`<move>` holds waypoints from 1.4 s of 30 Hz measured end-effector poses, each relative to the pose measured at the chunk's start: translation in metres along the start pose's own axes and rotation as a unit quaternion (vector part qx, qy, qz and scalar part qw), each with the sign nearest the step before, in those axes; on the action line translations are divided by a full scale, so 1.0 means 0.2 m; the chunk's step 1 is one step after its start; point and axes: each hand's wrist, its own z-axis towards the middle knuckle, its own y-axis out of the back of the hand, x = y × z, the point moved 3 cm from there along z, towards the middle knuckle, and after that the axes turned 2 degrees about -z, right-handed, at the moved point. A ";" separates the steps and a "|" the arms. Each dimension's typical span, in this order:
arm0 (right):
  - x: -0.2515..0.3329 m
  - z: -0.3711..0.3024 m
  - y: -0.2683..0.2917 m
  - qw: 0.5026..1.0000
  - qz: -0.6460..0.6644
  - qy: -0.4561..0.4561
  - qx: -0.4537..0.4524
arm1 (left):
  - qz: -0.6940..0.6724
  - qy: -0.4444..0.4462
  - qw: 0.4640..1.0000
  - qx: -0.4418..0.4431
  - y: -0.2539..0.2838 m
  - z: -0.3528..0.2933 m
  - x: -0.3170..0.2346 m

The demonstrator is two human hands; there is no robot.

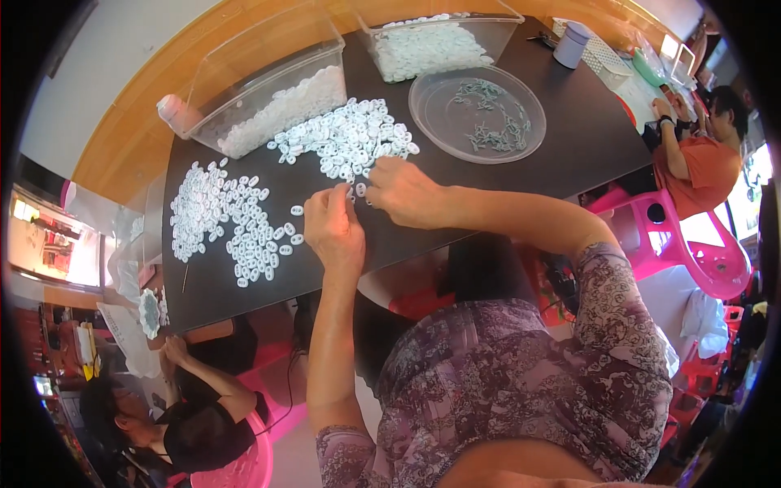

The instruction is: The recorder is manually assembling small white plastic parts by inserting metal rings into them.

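Side by side over the dark table, my left hand (335, 226) and my right hand (404, 195) have their fingers closed in a pinch, fingertips almost meeting. Whatever they hold is too small to make out. Small white oval pieces with dark markings lie right at the fingertips. Just beyond them spreads a heap of the same white oval pieces (354, 134). To the left is another scattered pile of oval pieces (256, 244). A round clear plastic tray (431, 122), beyond my right hand, holds small grey-green pieces (500, 134).
Two clear plastic bins, a left one (220, 118) and a right one (504, 32), stand at the back with white pieces inside. A grey-lidded cup (572, 45) is at the far right. People sit nearby: one at left (203, 431), one at right (695, 163). A pink chair (651, 236) stands right.
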 end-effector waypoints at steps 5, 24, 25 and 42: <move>0.04 0.01 -0.05 0.999 -0.027 0.017 -0.001 | -0.035 0.017 0.999 0.003 0.03 -0.02 0.01; -0.07 -0.17 0.24 0.938 0.215 -0.255 -0.091 | -0.453 0.379 0.806 -0.039 0.04 -0.17 -0.11; -0.18 -0.21 0.30 0.960 0.132 -0.235 -0.082 | -0.454 0.380 0.805 -0.039 0.04 -0.17 -0.11; -0.74 -0.31 0.30 0.936 0.025 -0.351 0.026 | -0.421 0.344 0.839 -0.011 0.01 -0.23 -0.10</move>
